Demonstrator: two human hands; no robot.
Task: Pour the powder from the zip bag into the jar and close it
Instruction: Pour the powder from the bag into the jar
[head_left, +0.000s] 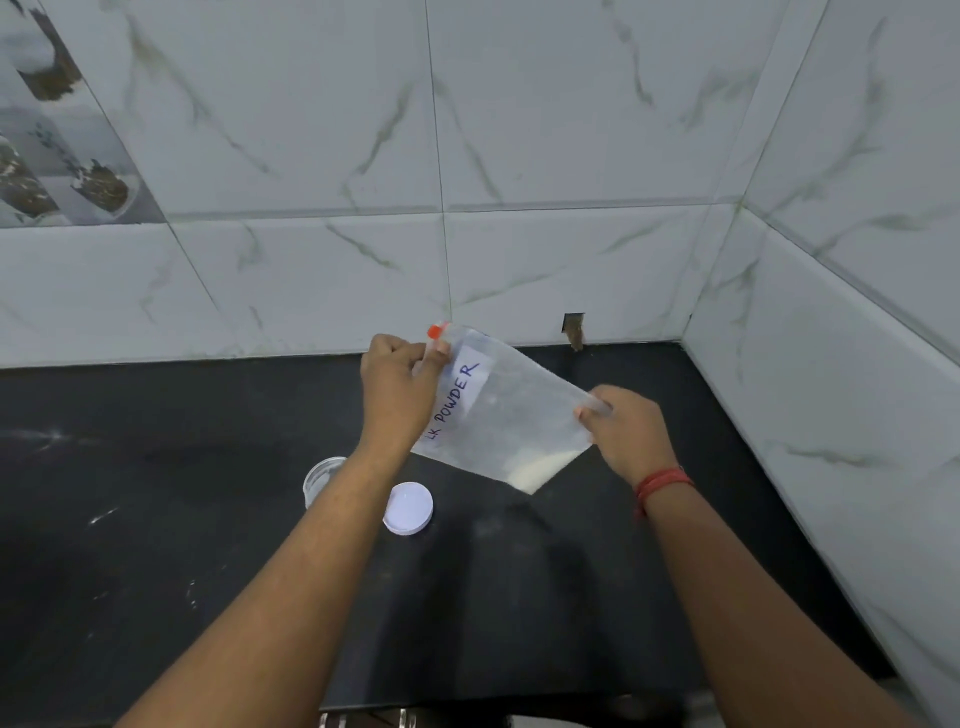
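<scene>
I hold a clear zip bag (511, 415) tilted in the air above the black counter (156, 519). A white label on it reads "POWDER", and a little white powder sits in its lowest corner. My left hand (397, 389) pinches the bag's zip end near the orange slider (435, 330). My right hand (626, 431) grips the opposite edge. Below my left forearm stands a clear jar (319, 478), open and partly hidden by the arm. Its white lid (408, 507) lies flat on the counter beside it.
Marble-look tiled walls rise behind the counter and along its right side, meeting in a corner at the back right. A small hole in the wall (574, 330) sits just above the counter. Pale smears mark the counter at the left.
</scene>
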